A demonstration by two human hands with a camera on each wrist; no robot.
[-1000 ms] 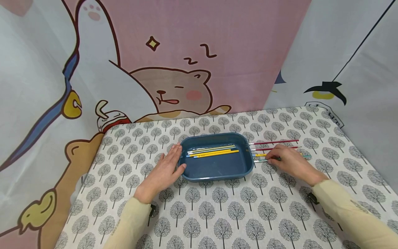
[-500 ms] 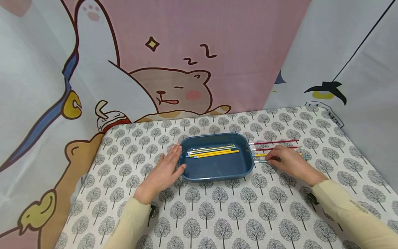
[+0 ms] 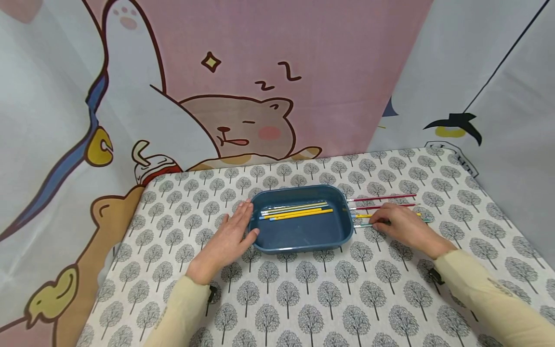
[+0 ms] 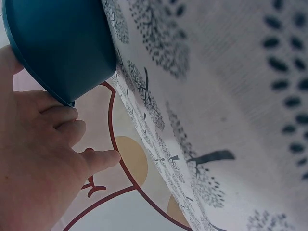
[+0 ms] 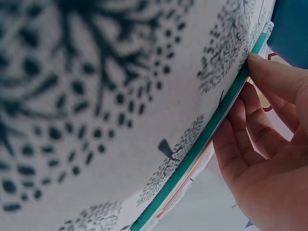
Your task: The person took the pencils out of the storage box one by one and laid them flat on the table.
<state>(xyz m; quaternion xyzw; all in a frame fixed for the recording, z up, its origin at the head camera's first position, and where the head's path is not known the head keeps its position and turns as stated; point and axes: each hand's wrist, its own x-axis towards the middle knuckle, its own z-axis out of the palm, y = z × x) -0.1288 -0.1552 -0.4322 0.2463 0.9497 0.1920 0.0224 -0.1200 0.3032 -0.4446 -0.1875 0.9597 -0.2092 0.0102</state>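
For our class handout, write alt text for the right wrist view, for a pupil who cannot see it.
A right hand pinches a green pencil slanting across the picture, beside a white cloth printed with dark trees. Part of a blue tray shows at upper right.

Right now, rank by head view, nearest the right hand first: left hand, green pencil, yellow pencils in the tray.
1. Green pencil: touching the right hand.
2. Yellow pencils: leftward, in the tray.
3. Left hand: at the tray's left end.
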